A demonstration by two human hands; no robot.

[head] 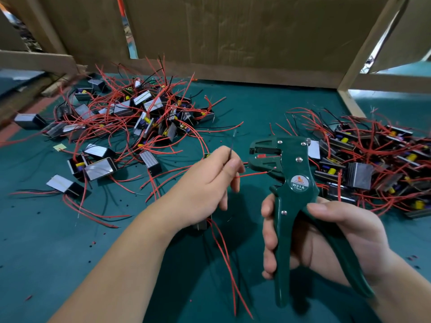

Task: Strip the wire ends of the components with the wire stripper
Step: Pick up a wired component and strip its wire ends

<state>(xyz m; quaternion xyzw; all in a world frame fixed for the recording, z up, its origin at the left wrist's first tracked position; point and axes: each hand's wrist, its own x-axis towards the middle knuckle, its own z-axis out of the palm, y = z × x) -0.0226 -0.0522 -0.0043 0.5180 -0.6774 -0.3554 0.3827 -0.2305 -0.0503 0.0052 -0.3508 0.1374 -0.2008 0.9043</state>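
Head view: near centre, the left hand (207, 180) pinches a red wire (251, 175) and a thin black wire (230, 153). The red wire's tip ends at the head of the wire stripper (293, 194), toward 3 o'clock. At 5 o'clock the right hand (331, 236) curls round its spread handles. Heaps of components (130, 113) lie on the green mat (46, 264) at 10 and 3 o'clock.

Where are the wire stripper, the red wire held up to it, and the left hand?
wire stripper (298, 184): head view, on its round label.
red wire (253, 175): head view, on the span just left of the stripper.
left hand (205, 183): head view, on its back.
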